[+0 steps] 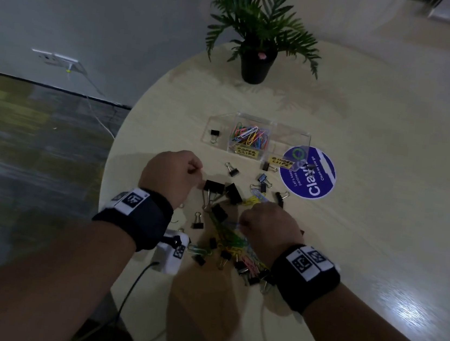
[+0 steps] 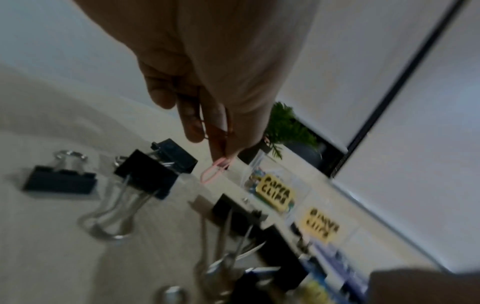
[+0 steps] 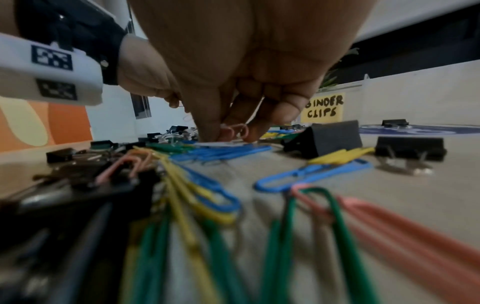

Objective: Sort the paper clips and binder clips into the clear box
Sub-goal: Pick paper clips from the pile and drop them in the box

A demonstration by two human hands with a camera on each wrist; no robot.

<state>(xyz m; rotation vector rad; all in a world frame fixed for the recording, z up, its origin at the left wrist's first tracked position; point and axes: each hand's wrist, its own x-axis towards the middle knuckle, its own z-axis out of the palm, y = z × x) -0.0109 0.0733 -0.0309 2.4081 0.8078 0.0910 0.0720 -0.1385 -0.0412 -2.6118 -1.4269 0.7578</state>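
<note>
A clear box (image 1: 290, 136) stands mid-table, with coloured paper clips (image 1: 250, 136) in its middle compartment and one black binder clip (image 1: 214, 134) in its left one. Yellow labels on its front read "paper clips" (image 2: 275, 194) and "binder clips" (image 3: 323, 109). In front of it lies a mixed pile of clips (image 1: 232, 242) with large black binder clips (image 1: 212, 186) at its far side. My left hand (image 1: 183, 173) hovers above the table and pinches pink paper clips (image 2: 211, 172). My right hand (image 1: 262, 223) is down on the pile, its fingertips pinching a pink paper clip (image 3: 237, 128).
A potted plant (image 1: 257, 46) stands at the table's far edge. A round blue sticker (image 1: 306, 177) lies right of the box with small binder clips near it. The table's curved edge (image 1: 111, 162) runs close on the left. Cables hang off the near edge.
</note>
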